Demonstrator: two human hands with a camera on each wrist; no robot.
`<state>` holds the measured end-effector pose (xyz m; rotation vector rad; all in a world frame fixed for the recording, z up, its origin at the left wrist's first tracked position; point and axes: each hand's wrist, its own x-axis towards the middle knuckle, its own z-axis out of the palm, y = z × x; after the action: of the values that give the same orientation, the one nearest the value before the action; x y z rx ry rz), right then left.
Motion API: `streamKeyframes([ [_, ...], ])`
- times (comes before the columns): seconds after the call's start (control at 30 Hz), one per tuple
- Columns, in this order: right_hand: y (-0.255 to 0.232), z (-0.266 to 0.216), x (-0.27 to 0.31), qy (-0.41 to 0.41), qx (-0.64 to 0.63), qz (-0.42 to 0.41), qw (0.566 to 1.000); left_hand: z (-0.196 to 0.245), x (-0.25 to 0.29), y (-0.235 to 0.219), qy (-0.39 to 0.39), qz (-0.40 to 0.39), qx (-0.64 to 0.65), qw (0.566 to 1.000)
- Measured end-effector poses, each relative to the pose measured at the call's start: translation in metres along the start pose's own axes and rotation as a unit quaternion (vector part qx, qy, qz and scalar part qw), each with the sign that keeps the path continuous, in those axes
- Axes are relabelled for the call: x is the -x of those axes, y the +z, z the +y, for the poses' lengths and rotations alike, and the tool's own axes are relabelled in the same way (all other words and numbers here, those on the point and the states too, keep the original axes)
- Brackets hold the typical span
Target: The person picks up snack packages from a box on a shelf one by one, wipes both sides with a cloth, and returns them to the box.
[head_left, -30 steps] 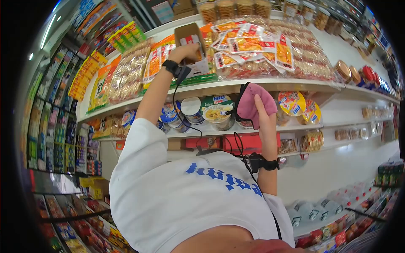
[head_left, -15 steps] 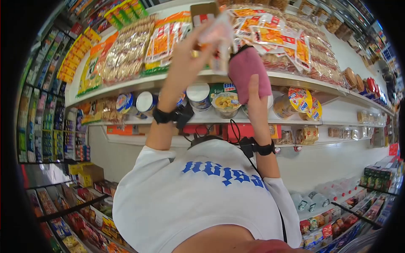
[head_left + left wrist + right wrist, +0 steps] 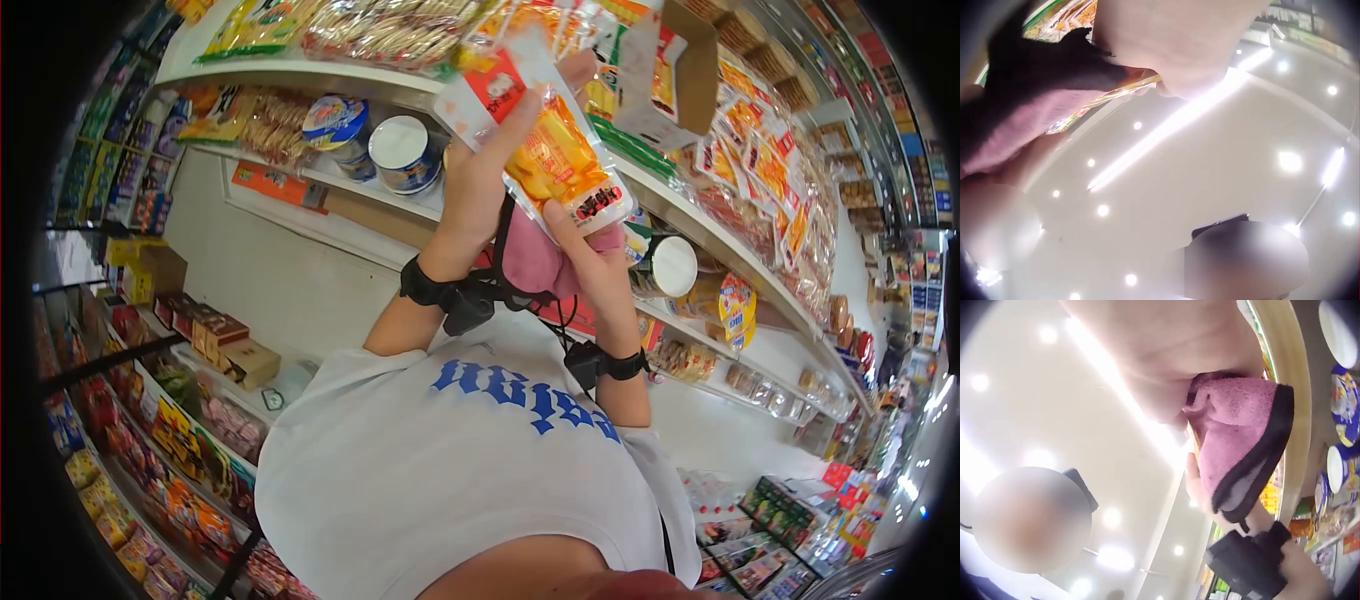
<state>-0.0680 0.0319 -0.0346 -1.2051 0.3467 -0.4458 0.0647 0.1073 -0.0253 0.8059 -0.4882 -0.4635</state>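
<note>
In the head view my left hand (image 3: 475, 195) holds a snack packet (image 3: 560, 155), white and red with orange food pictured on it. My right hand (image 3: 600, 272) grips a folded pink cloth (image 3: 528, 255) with black edging, and its thumb lies over the packet's lower edge. The cloth sits under the packet, partly hidden by it. In the right wrist view the pink cloth (image 3: 1238, 431) and its black border show below the right hand (image 3: 1172, 350). The left wrist view shows the packet's edge (image 3: 1138, 84) beside the left hand (image 3: 1175, 37).
An open cardboard box (image 3: 690, 65) with a packet in it stands on the upper shelf (image 3: 690, 205), beside a pile of similar packets (image 3: 765, 160). Tub noodles (image 3: 405, 155) line the shelf below. Lower left, a rack holds many bagged snacks (image 3: 180, 440).
My left hand has come out of the box with a packet and brought it to the right hand and pink cloth. The head view has turned, so the shelf now slants down rightward.
</note>
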Motion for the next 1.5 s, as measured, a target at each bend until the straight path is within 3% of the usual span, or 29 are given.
streamKeyframes([
  [0.1, -0.022, 0.002, -0.007, 0.039, 0.064, 0.047, 0.996, 0.02, -0.014, -0.006, 0.022, 0.0, 0.203, 0.979],
  [0.13, -0.017, 0.001, -0.013, -0.036, 0.01, 0.13, 0.991, 0.032, -0.016, -0.008, 0.028, 0.025, 0.159, 0.987],
  [0.17, -0.01, -0.003, -0.014, -0.105, -0.017, 0.219, 0.97, 0.033, -0.018, -0.019, 0.012, 0.016, 0.208, 0.978],
  [0.23, 0.011, -0.01, -0.013, -0.188, 0.08, 0.256, 0.945, 0.029, -0.024, -0.041, -0.03, -0.008, 0.304, 0.952],
  [0.27, 0.016, -0.006, -0.017, -0.252, 0.254, 0.153, 0.921, 0.024, -0.031, -0.043, -0.046, -0.005, 0.341, 0.939],
  [0.3, 0.028, -0.003, -0.021, -0.274, 0.405, 0.05, 0.871, 0.023, -0.034, -0.041, -0.053, -0.006, 0.327, 0.943],
  [0.37, 0.058, 0.001, -0.03, -0.325, 0.609, -0.145, 0.709, 0.027, -0.032, -0.034, -0.068, -0.011, 0.298, 0.952],
  [0.43, 0.059, 0.024, -0.037, -0.358, 0.546, -0.093, 0.752, 0.049, -0.017, -0.024, -0.149, 0.037, 0.153, 0.976],
  [0.5, 0.063, 0.025, -0.052, -0.385, 0.506, -0.066, 0.769, 0.023, -0.015, -0.023, -0.085, -0.066, 0.232, 0.967],
  [0.53, 0.067, 0.011, -0.06, -0.39, 0.501, -0.058, 0.77, 0.025, -0.008, -0.021, -0.096, -0.074, 0.171, 0.978],
  [0.57, 0.069, 0.002, -0.068, -0.395, 0.496, -0.048, 0.772, 0.027, -0.006, -0.008, -0.021, -0.028, 0.073, 0.997],
  [0.63, 0.073, -0.003, -0.086, -0.394, 0.469, -0.059, 0.788, 0.023, -0.002, -0.022, -0.084, -0.068, 0.058, 0.992],
  [0.7, 0.078, -0.006, -0.097, -0.374, 0.45, -0.088, 0.806, 0.015, -0.007, -0.04, -0.094, -0.029, 0.051, 0.994],
  [0.73, 0.087, -0.005, -0.096, -0.384, 0.46, -0.077, 0.797, 0.017, -0.009, -0.048, -0.096, -0.007, 0.047, 0.994],
  [0.83, 0.105, -0.006, -0.089, -0.432, 0.517, -0.1, 0.732, 0.051, -0.003, -0.062, -0.109, -0.047, 0.027, 0.993],
  [0.87, 0.107, -0.004, -0.086, -0.436, 0.524, -0.115, 0.723, 0.043, -0.006, -0.071, -0.064, -0.071, 0.211, 0.973],
  [0.9, 0.112, -0.001, -0.082, -0.426, 0.506, -0.12, 0.741, 0.047, -0.012, -0.072, -0.033, -0.111, 0.391, 0.913],
  [0.97, 0.123, 0.008, -0.073, -0.403, 0.471, -0.131, 0.774, 0.062, -0.01, -0.067, -0.077, 0.104, 0.163, 0.978],
  [1.0, 0.12, 0.017, -0.07, -0.402, 0.484, -0.147, 0.763, 0.066, -0.014, -0.077, -0.013, 0.01, 0.244, 0.97],
  [1.03, 0.121, 0.022, -0.065, -0.374, 0.418, -0.14, 0.816, 0.073, -0.018, -0.084, 0.034, -0.094, 0.327, 0.94],
  [1.1, 0.126, 0.029, -0.057, -0.311, 0.274, -0.123, 0.901, 0.087, -0.016, -0.068, 0.013, 0.113, 0.157, 0.981],
  [1.13, 0.12, 0.034, -0.053, -0.202, 0.181, -0.093, 0.958, 0.09, -0.021, -0.053, 0.047, 0.115, 0.143, 0.982],
  [1.17, 0.109, 0.035, -0.048, -0.092, 0.128, -0.067, 0.985, 0.086, -0.017, -0.055, 0.046, 0.079, 0.075, 0.993],
  [1.2, 0.099, 0.037, -0.044, 0.016, 0.065, -0.027, 0.997, 0.078, -0.015, -0.054, 0.031, 0.013, 0.113, 0.993],
  [1.23, 0.094, 0.034, -0.043, 0.039, 0.069, -0.012, 0.997, 0.068, -0.014, -0.051, 0.019, -0.055, 0.152, 0.987],
  [1.27, 0.09, 0.032, -0.042, 0.063, 0.073, 0.003, 0.995, 0.063, -0.012, -0.051, 0.034, -0.063, 0.117, 0.991],
  [1.33, 0.092, 0.028, -0.04, -0.024, 0.109, 0.013, 0.994, 0.053, -0.005, -0.048, 0.063, -0.077, 0.045, 0.994],
  [1.43, 0.09, 0.029, -0.039, -0.103, 0.098, 0.041, 0.989, 0.041, -0.004, -0.048, 0.232, -0.044, -0.217, 0.947],
  [1.5, 0.082, 0.025, -0.035, -0.068, 0.042, 0.041, 0.996, 0.039, -0.001, -0.042, 0.269, 0.0, -0.287, 0.919],
])
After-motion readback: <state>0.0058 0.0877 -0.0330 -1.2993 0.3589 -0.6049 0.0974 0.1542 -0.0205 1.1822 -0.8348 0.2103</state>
